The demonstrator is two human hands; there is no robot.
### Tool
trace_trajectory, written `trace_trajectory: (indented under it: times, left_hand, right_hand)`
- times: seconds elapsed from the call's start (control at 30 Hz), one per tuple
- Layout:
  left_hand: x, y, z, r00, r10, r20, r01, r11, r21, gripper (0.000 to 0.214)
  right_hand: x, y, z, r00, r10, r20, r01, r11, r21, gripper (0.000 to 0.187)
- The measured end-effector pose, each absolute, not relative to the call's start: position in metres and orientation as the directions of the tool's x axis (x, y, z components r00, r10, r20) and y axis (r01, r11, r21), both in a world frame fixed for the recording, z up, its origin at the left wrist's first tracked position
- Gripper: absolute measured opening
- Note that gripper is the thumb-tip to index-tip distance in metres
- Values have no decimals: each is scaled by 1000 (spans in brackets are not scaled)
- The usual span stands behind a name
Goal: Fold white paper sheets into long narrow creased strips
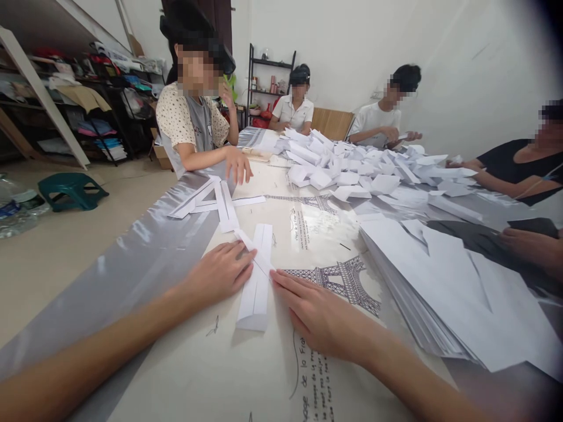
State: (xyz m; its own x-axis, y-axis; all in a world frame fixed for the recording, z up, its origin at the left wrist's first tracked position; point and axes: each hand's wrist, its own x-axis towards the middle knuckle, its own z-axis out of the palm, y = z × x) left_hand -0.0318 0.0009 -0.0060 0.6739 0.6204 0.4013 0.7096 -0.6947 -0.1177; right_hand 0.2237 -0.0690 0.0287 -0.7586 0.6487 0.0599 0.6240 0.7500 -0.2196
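Note:
On the table, a long folded white paper strip (255, 302) with a lengthwise centre seam lies pointing away from me. A second, narrower folded paper strip (259, 258) crosses it at a slant. My left hand (226, 268) rests flat beside the crossing, its fingertips touching the slanted strip. From the other side, my right hand (319, 313) reaches in with straight fingers, their tips against that strip's near end. The undersides of both hands are hidden. Just beyond, several more folded paper strips (226, 205) lie overlapping one another.
A heap of folded white papers (352, 167) covers the table's far right. A stack of white sheets (461, 293) sits to my right. One person (193, 123) stands at the left with a hand over the table; others sit around it. A green stool (73, 190) stands left.

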Motion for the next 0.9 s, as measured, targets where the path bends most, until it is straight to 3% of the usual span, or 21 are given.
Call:
trace_trajectory:
  times: [0.2, 0.47, 0.63, 0.73, 0.9]
  left_hand:
    - [-24, -6, 5, 637, 681, 361, 763, -623, -170, 32]
    - [-29, 1, -13, 747, 558, 361, 641, -749, -169, 33]
    - [-33, -3, -12, 737, 614, 281, 670, -719, -184, 43]
    - [-35, 0, 1, 732, 630, 257, 675, -720, -159, 38]
    - [-44, 17, 16, 838, 410, 359, 449, -893, -30, 26]
  right_hand:
    - [219, -73, 23, -742, 665, 83, 639, 739, -212, 71]
    - [219, -74, 19, -729, 682, 59, 654, 719, -234, 80]
    - [217, -77, 19, -721, 692, 26, 667, 704, -242, 90]
    - [220, -76, 20, -712, 701, 26, 667, 688, -286, 92]
    - [235, -66, 28, -742, 671, 11, 622, 694, -361, 81]
